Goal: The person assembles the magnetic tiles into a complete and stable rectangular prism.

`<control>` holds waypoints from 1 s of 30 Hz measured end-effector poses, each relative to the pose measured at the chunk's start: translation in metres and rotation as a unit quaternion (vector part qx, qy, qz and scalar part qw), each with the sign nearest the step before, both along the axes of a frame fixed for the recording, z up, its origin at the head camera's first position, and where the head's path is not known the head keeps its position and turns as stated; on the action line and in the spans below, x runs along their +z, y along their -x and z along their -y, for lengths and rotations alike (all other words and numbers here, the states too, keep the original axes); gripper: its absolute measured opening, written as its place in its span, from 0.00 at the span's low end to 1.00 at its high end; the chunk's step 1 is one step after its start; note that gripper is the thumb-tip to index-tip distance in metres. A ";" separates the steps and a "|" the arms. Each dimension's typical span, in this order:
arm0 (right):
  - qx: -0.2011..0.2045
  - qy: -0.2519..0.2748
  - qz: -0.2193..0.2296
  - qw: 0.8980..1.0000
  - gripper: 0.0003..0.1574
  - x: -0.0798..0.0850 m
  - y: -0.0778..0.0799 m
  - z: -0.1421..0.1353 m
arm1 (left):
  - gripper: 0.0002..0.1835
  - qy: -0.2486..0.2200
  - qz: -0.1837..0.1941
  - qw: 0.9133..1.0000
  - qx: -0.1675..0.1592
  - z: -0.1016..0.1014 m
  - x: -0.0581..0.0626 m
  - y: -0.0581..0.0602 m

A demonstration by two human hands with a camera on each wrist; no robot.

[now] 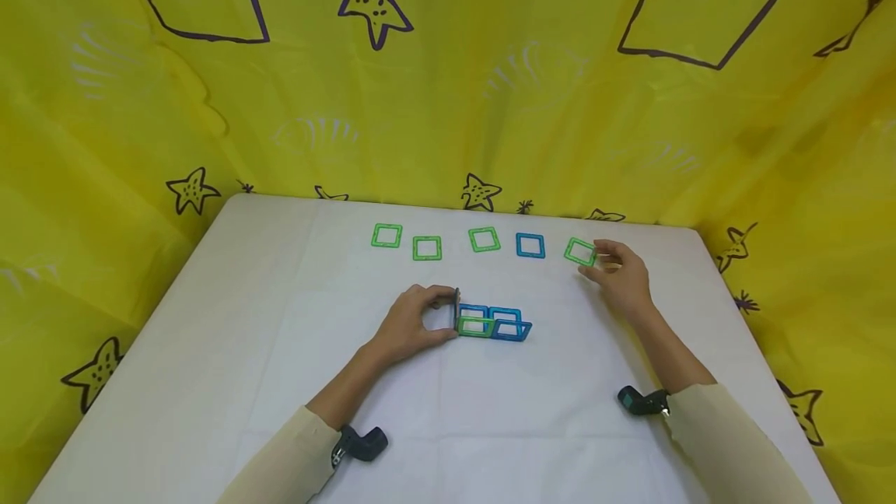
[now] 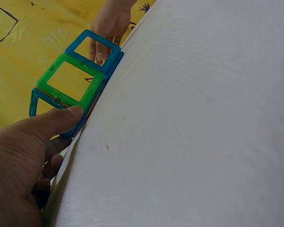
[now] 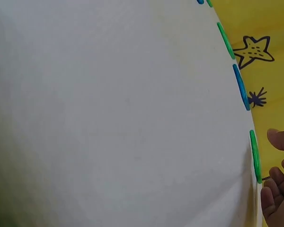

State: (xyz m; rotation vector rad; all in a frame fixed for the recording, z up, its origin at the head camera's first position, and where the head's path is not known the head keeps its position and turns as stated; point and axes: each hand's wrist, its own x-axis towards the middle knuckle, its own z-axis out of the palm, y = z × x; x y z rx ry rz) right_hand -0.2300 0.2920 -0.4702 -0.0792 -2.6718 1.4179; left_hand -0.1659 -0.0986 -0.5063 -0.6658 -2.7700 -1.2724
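My left hand (image 1: 407,327) grips the left end of a small structure of square magnetic tiles. A tile (image 1: 456,309) at that end stands upright, edge-on to the head view. The structure's front has a green magnetic tile (image 1: 476,327) and a blue magnetic tile (image 1: 513,330); more blue tiles (image 1: 505,310) stand behind. In the left wrist view, the thumb (image 2: 61,122) lies at the green tile's edge. My right hand (image 1: 623,282) reaches beside a loose green tile (image 3: 255,157), thumb and fingers apart around its near corner. Whether they touch it, I cannot tell.
Along the back of the white-covered table (image 1: 315,286), more loose tiles lie flat in a row: green ones (image 1: 386,225) (image 1: 427,258) (image 1: 484,249) and a blue tile (image 1: 530,255). A yellow patterned curtain (image 1: 434,99) hangs behind and at both sides.
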 end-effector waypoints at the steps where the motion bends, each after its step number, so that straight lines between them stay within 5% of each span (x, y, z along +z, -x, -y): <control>1: -0.001 -0.002 -0.003 1.000 0.37 -0.001 0.002 -0.002 | 0.34 0.000 0.000 1.000 -0.001 0.000 0.000 0.000; 16: 0.015 -0.030 -0.011 0.999 0.35 -0.010 0.025 -0.016 | 0.34 -0.001 0.002 1.000 0.000 -0.001 0.002 0.000; 30: 0.029 -0.038 0.003 0.999 0.38 -0.011 0.026 -0.017 | 0.34 0.001 0.001 1.000 0.004 0.000 -0.001 0.000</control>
